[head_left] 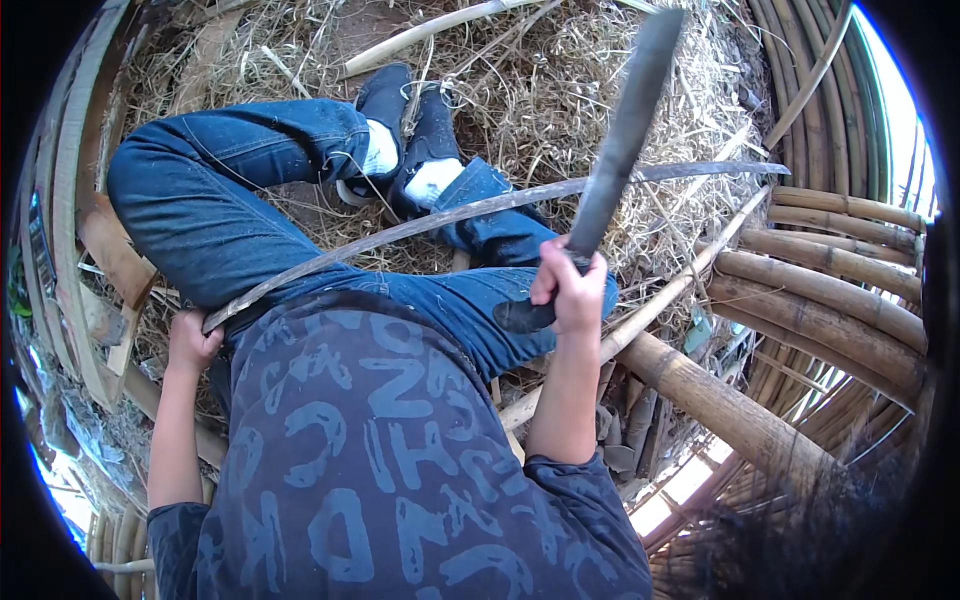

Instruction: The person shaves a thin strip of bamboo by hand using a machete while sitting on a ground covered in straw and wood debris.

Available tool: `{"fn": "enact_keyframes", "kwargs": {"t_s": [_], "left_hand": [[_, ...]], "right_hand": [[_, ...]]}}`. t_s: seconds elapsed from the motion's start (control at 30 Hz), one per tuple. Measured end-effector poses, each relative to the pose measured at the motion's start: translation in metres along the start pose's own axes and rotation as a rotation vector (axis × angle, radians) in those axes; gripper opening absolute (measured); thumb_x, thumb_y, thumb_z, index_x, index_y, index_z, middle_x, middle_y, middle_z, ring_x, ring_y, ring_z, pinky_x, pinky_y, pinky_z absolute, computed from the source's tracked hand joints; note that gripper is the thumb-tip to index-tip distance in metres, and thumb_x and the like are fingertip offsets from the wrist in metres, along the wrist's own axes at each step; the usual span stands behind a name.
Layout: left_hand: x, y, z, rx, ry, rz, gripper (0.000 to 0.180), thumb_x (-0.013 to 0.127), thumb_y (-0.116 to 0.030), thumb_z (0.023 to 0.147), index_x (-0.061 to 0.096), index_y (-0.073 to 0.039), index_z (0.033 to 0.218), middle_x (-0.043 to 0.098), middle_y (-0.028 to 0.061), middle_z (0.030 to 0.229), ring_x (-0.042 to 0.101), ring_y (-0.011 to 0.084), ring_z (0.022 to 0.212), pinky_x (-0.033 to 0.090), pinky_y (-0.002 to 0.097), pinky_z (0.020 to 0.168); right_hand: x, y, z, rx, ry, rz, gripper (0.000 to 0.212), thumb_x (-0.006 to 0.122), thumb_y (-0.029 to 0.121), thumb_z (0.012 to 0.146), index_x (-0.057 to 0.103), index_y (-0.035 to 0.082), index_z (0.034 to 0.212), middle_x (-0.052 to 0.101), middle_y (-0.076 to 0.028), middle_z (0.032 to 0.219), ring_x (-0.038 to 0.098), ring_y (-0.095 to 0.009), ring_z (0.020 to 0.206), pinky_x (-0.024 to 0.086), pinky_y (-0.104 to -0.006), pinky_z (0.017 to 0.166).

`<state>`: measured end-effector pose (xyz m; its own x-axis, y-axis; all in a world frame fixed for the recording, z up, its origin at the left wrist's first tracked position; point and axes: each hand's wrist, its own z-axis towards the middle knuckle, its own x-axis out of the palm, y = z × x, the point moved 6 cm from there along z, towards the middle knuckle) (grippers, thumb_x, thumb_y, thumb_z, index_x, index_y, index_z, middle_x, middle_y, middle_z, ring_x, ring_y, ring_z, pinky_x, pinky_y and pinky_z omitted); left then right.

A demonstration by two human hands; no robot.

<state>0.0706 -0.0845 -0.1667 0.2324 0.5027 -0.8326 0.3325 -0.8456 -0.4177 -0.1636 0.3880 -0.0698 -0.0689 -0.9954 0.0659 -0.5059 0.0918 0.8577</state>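
Note:
My left hand (pixel 192 347) is closed around the near end of a long, thin bamboo strip (pixel 420 222) beside my left hip. The strip slants up over my lap and legs, and its greyish far end reaches the bamboo poles on the right. In my right hand (pixel 572 290) is a machete (pixel 632 120), gripped by its dark handle above my right thigh. Its broad dark blade points up and away, slightly blurred, and passes in front of the strip in this view. Whether blade and strip touch, I cannot tell.
I sit with bent legs in jeans (pixel 230 200), my dark shoes (pixel 385 100) together. Pale shavings (pixel 510 110) cover the ground ahead. Thick bamboo poles (pixel 740 410) and stacked bamboo (pixel 850 270) lie on the right. Wooden boards (pixel 75 200) stand at the left.

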Motion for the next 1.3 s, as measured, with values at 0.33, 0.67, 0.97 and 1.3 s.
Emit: {"fn": "enact_keyframes", "kwargs": {"t_s": [0.33, 0.67, 0.97, 1.3], "left_hand": [[0.006, -0.001, -0.006, 0.007, -0.099, 0.025, 0.049, 0.055, -0.045, 0.072, 0.055, 0.003, 0.063, 0.056, 0.0285, 0.066, 0.057, 0.0483, 0.068, 0.045, 0.0523, 0.060], [0.003, -0.007, -0.003, -0.065, 0.030, -0.035, 0.048, 0.056, -0.043, 0.073, 0.055, 0.005, 0.065, 0.055, 0.0301, 0.067, 0.056, 0.0494, 0.070, 0.045, 0.0526, 0.061], [-0.006, -0.014, 0.000, -0.130, 0.098, -0.083, 0.046, 0.057, -0.039, 0.074, 0.059, 0.007, 0.064, 0.055, 0.0302, 0.067, 0.058, 0.0476, 0.069, 0.045, 0.0500, 0.062], [-0.001, -0.010, -0.003, -0.123, 0.143, -0.111, 0.053, 0.055, -0.044, 0.077, 0.057, 0.007, 0.062, 0.053, 0.0292, 0.064, 0.057, 0.0458, 0.065, 0.043, 0.0495, 0.059]], "right_hand": [[0.039, -0.043, -0.013, 0.179, 0.255, -0.336, 0.017, 0.075, 0.014, 0.080, 0.060, 0.005, 0.081, 0.054, 0.003, 0.056, 0.049, -0.005, 0.043, 0.037, -0.0215, 0.040], [0.012, -0.013, 0.026, -0.033, 0.028, -0.099, 0.018, 0.071, 0.012, 0.085, 0.055, 0.004, 0.082, 0.051, -0.001, 0.054, 0.045, -0.009, 0.039, 0.037, -0.0235, 0.037], [0.054, -0.030, 0.015, -0.018, 0.234, -0.425, 0.020, 0.074, 0.017, 0.081, 0.060, 0.003, 0.077, 0.057, 0.000, 0.058, 0.049, -0.005, 0.044, 0.037, -0.0217, 0.041], [0.021, -0.018, 0.042, 0.034, 0.037, -0.111, 0.015, 0.065, 0.007, 0.086, 0.051, 0.006, 0.084, 0.047, -0.001, 0.054, 0.044, -0.010, 0.039, 0.039, -0.0274, 0.038]]}}
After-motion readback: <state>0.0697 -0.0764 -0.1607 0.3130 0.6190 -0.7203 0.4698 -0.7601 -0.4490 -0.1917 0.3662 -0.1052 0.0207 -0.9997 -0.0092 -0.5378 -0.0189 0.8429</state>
